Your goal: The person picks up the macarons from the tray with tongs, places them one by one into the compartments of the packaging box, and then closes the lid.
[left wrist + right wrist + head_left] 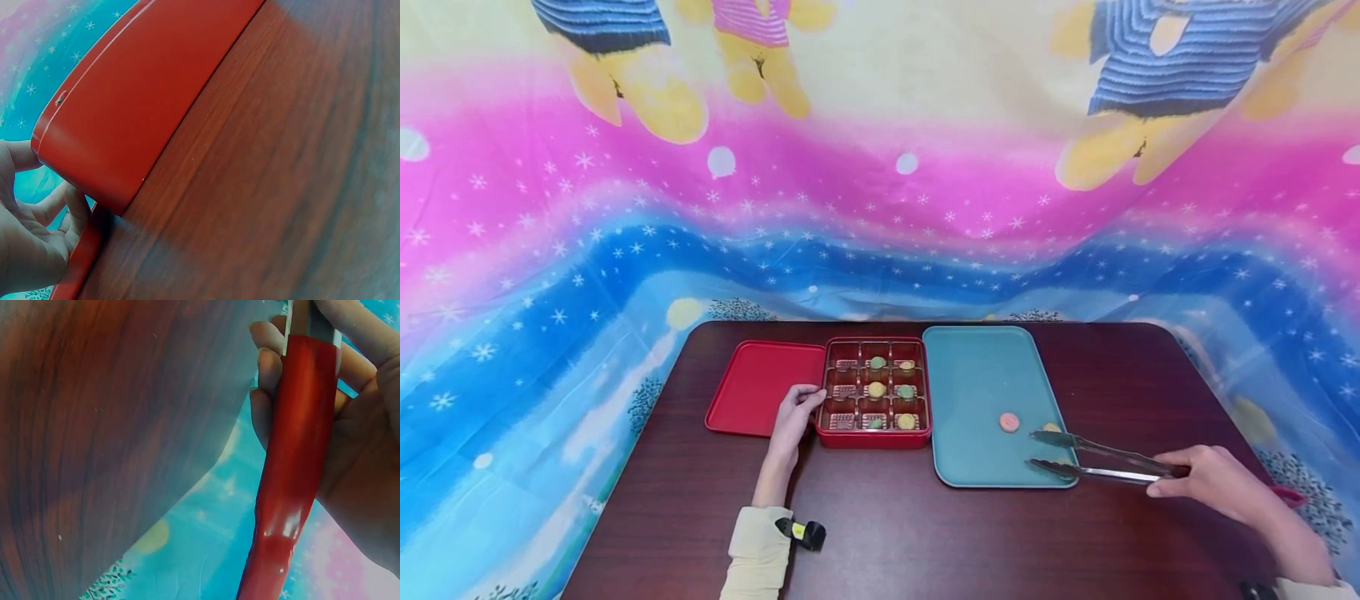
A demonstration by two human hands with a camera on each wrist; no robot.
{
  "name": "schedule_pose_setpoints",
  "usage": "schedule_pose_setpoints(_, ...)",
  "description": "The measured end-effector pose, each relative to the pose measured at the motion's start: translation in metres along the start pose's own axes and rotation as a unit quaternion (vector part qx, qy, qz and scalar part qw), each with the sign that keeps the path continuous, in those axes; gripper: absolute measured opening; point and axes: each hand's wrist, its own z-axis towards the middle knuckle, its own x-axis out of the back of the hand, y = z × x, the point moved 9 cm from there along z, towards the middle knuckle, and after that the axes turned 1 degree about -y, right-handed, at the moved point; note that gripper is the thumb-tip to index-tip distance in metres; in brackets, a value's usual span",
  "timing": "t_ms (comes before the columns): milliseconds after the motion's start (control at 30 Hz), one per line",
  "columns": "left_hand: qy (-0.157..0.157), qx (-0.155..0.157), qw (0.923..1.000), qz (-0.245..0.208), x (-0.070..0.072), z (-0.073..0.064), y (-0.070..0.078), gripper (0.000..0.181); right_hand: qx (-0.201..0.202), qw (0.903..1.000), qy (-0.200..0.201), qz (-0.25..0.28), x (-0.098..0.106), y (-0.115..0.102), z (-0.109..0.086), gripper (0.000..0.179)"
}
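My left hand (793,421) grips the left side of a red box (872,439), its fingers at the rim and side wall near the corner. A clear divider inside the box sorts small round green and yellow pieces, like candies or cookies (876,390), into compartments. The right hand (1213,483) holds metal tongs (1116,475) by their red-covered handle (297,437). Spread apart, the tongs' tips hover over the right edge of a teal tray (977,375). A pink round piece (1009,422) lies on the tray, and a yellow piece (1051,428) sits partly behind the upper tong arm.
Left of the box lies a flat red lid (767,387), partly behind my left hand. All of it stands on a dark wooden table (880,533). A patterned cloth (880,208) hangs behind and around the table.
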Motion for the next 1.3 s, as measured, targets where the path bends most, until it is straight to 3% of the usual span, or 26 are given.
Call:
schedule_pose_setpoints(467,-0.004,0.003,1.0000,-0.006,0.000,0.001,0.003,0.028,0.012,0.9955,0.092,-0.022,0.005,-0.010,0.001,0.058)
schedule_pose_setpoints(767,-0.004,-0.004,0.9999,-0.013,0.001,0.000,0.004,0.030,0.016,0.9941,0.098,-0.042,0.007,-0.015,0.003,0.058)
schedule_pose_setpoints(867,-0.002,0.000,0.9999,-0.013,0.001,0.005,-0.001,0.029,0.023,0.9931,0.106,-0.045,0.009,-0.018,0.004,0.058)
schedule_pose_setpoints(1100,0.005,0.008,0.9998,-0.017,0.004,0.026,-0.030,0.029,0.024,0.9887,0.134,-0.061,0.013,-0.020,0.006,0.059)
schedule_pose_setpoints(1300,0.013,-0.002,0.9998,-0.013,0.005,0.027,-0.035,0.033,0.031,0.9873,0.142,-0.065,0.011,-0.021,0.004,0.052)
